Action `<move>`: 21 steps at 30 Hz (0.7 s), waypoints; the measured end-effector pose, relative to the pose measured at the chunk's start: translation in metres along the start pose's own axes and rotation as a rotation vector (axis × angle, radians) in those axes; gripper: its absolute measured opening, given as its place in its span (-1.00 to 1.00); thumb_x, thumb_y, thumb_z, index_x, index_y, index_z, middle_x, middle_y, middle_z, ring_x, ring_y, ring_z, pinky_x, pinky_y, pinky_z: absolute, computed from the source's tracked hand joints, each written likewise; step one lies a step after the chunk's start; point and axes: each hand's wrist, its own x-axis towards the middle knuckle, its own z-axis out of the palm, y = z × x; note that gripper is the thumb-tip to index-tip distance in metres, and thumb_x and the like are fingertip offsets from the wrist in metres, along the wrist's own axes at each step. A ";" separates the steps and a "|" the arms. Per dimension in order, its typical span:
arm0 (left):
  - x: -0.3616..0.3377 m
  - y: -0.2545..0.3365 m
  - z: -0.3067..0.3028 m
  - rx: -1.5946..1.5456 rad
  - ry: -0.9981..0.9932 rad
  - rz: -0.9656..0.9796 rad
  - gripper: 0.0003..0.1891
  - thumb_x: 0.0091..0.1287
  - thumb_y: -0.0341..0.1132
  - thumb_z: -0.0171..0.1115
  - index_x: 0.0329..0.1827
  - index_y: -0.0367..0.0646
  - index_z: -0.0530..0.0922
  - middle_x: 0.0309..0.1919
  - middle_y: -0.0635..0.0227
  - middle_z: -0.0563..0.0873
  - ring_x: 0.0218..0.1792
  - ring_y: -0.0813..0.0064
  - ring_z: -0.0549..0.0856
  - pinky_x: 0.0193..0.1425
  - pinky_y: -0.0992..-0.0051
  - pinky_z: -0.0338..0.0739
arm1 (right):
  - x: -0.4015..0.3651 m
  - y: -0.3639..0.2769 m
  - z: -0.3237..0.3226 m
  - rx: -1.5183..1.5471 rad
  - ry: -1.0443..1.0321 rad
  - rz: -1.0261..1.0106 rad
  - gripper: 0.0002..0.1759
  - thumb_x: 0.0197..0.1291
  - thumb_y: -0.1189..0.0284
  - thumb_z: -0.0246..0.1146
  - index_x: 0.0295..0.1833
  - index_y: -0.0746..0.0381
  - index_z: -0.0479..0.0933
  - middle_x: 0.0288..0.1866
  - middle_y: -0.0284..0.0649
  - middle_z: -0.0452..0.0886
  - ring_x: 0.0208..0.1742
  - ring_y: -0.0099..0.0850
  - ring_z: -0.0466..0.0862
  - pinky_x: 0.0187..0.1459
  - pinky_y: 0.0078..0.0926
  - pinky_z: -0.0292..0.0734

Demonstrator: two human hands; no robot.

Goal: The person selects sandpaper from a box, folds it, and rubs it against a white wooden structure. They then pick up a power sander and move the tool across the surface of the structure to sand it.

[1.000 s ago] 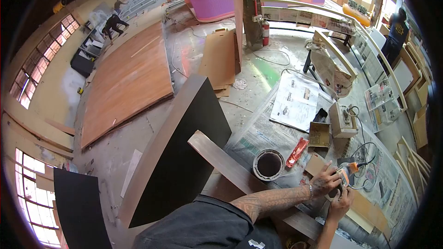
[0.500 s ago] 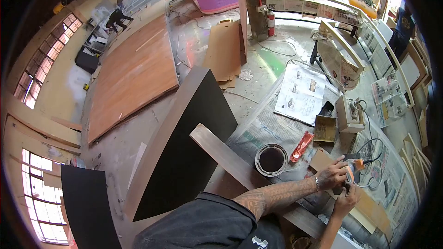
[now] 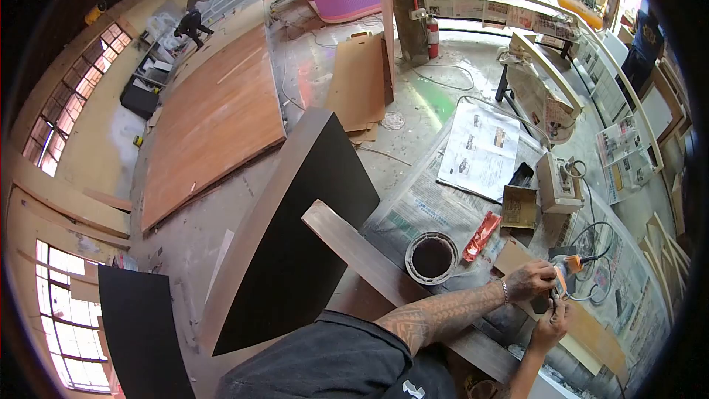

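Observation:
My left hand point(image 3: 530, 281) is closed on a corded orange-and-dark power tool point(image 3: 572, 264); its exact kind is partly hidden by my fingers. Just below, my right hand point(image 3: 549, 329) has its fingers pinched at the near end of that tool, and whatever they grip is too small to make out. A black cable point(image 3: 595, 257) runs from the tool's far end. Beside my left forearm stands an open tub of dark material point(image 3: 433, 258), with a crumpled red wrapper point(image 3: 482, 236) to its right. A long grey-brown board point(image 3: 362, 251) passes beneath my left arm.
Newspaper point(image 3: 432, 203) covers the work surface, bearing printed sheets point(image 3: 480, 149), a small open carton point(image 3: 520, 207) and a box with a socket point(image 3: 559, 185). A large black panel point(image 3: 295, 244) leans on the left. One person point(image 3: 193, 28) bends far off; another point(image 3: 644, 52) stands at right.
My hands stay at the power tool, with the right hand shifted slightly. The distant person has moved a little, and the view has shifted marginally.

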 end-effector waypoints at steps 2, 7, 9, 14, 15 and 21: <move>-0.002 -0.002 0.002 0.019 0.031 -0.012 -0.76 0.08 -0.36 0.35 -0.17 -0.11 0.62 -0.10 0.31 0.64 0.00 0.21 0.70 0.10 0.26 0.63 | -0.001 -0.006 -0.002 -0.150 0.016 -0.141 -0.76 0.17 0.65 0.28 -0.02 0.31 0.57 0.03 -0.03 0.58 0.09 -0.02 0.58 0.15 -0.13 0.46; -0.004 -0.005 0.004 0.006 0.036 -0.018 -0.76 0.09 -0.36 0.34 -0.15 -0.12 0.62 -0.09 0.30 0.64 0.00 0.19 0.70 0.11 0.26 0.63 | -0.002 -0.017 -0.001 -0.242 0.044 -0.197 -0.61 0.12 0.68 0.26 0.09 0.29 0.49 0.27 0.03 0.48 0.26 0.04 0.52 0.31 -0.08 0.41; -0.005 -0.004 0.004 0.010 0.051 0.002 -0.76 0.09 -0.36 0.34 -0.15 -0.12 0.62 -0.08 0.29 0.64 0.00 0.19 0.70 0.11 0.25 0.63 | -0.002 -0.011 0.003 -0.229 0.051 -0.204 -0.58 0.10 0.69 0.26 0.11 0.28 0.47 0.31 0.04 0.46 0.29 0.05 0.51 0.34 -0.08 0.40; -0.006 -0.001 -0.002 -0.018 0.038 0.018 -0.74 0.10 -0.35 0.33 -0.12 -0.13 0.63 -0.03 0.27 0.63 0.13 0.15 0.66 0.24 0.18 0.58 | -0.001 -0.001 0.008 0.009 -0.035 -0.084 -0.68 0.16 0.68 0.17 0.06 0.30 0.48 0.21 0.08 0.50 0.22 0.09 0.54 0.23 -0.06 0.46; -0.006 0.001 -0.004 -0.018 0.039 0.019 -0.74 0.10 -0.35 0.33 -0.12 -0.13 0.63 -0.03 0.27 0.63 0.13 0.15 0.66 0.24 0.18 0.58 | -0.002 0.000 0.008 0.009 -0.035 -0.085 -0.68 0.16 0.68 0.17 0.06 0.30 0.48 0.21 0.08 0.50 0.22 0.09 0.54 0.23 -0.06 0.46; -0.001 0.008 -0.009 0.099 0.094 0.030 -0.77 0.11 -0.33 0.33 -0.16 -0.11 0.64 0.04 0.27 0.63 0.32 0.10 0.57 0.40 0.11 0.46 | -0.003 0.008 0.008 -0.025 -0.008 -0.136 -0.72 0.17 0.68 0.14 0.02 0.32 0.48 0.14 0.07 0.53 0.13 0.10 0.55 0.16 -0.05 0.47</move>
